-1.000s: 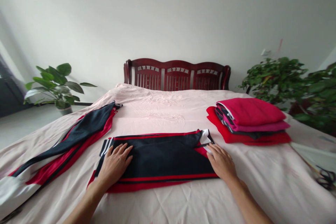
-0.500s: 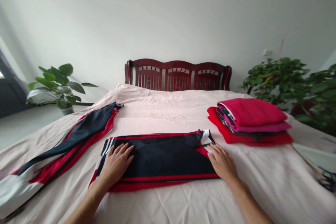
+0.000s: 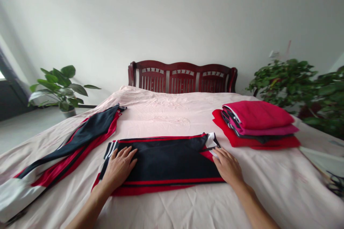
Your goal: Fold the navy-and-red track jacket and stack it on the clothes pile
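Folded black-and-red garment (image 3: 166, 162) laid flat on bed (image 3: 172, 114), centre front. Left hand (image 3: 118, 168) pressed flat on its left end, right hand (image 3: 228, 166) on right end; fingers spread, nothing gripped. Folded pile (image 3: 258, 125) seen at right.

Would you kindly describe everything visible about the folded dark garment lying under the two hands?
The folded garment is navy with red stripes along its long edges and white striping at both ends; it looks like smooth sportswear fabric. It lies flat as a wide rectangle on the pink bedsheet, near the foot of the bed. The left hand rests palm-down on its left end, and the right hand presses flat on its right end.
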### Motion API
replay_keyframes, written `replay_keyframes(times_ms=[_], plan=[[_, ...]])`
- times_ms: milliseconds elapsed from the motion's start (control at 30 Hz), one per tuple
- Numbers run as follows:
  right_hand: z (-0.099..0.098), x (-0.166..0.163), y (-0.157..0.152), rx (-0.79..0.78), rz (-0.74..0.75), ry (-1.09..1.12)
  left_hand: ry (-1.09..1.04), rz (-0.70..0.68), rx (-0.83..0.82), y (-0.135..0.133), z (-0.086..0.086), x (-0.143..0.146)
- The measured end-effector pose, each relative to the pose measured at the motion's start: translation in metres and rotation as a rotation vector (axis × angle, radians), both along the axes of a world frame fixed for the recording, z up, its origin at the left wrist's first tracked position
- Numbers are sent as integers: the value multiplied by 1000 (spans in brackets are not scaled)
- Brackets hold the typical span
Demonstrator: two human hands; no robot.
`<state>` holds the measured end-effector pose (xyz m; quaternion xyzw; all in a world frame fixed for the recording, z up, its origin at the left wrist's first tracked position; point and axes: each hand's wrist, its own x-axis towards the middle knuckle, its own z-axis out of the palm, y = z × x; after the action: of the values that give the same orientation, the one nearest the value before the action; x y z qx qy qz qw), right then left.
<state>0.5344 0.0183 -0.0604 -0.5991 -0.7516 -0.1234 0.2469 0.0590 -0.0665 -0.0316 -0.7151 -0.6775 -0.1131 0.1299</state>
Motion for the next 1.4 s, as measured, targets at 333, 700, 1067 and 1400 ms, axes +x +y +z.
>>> replay_keyframes(times_ms=[333, 700, 1067, 1400], plan=[[2, -1, -1, -3, 3, 5, -27, -7, 5, -1, 2, 0], [1, 0, -1, 7, 0, -10, -2, 5, -8, 0, 1, 1], [-2, 1, 1, 25, 6, 4, -28, 1, 6, 0, 0, 1], [1, -1, 0, 10, 5, -6, -9, 8, -11, -1, 4, 2]])
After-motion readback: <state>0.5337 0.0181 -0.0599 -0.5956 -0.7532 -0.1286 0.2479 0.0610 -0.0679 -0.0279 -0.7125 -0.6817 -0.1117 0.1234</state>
